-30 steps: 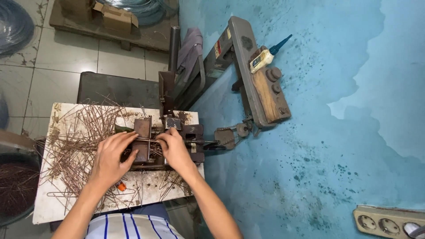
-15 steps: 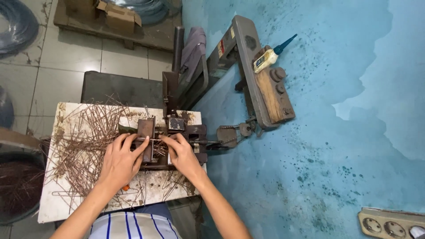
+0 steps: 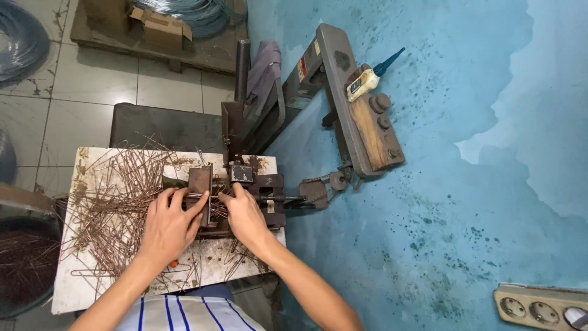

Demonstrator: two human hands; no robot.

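My left hand (image 3: pixel 168 224) rests on a heap of thin rusty wire rods (image 3: pixel 113 196), its fingers pinching a few rods (image 3: pixel 197 196) against the brown metal block of a bending jig (image 3: pixel 202 184). My right hand (image 3: pixel 245 214) presses on the same rods from the other side, in front of the dark jig's clamp (image 3: pixel 266 193). Both hands sit on a white worktable (image 3: pixel 73 288). The rod ends under my fingers are hidden.
A rusty lever arm with wooden board and knobs (image 3: pixel 361 116) rises against the blue wall. A dark bin of rods (image 3: pixel 24 257) stands left, wire coils (image 3: pixel 21 37) and a cardboard box (image 3: pixel 162 27) lie behind, a power strip (image 3: pixel 539 306) at lower right.
Both hands have stayed at the jig, with my fingers shifting slightly along the rods. The view has drifted a little.
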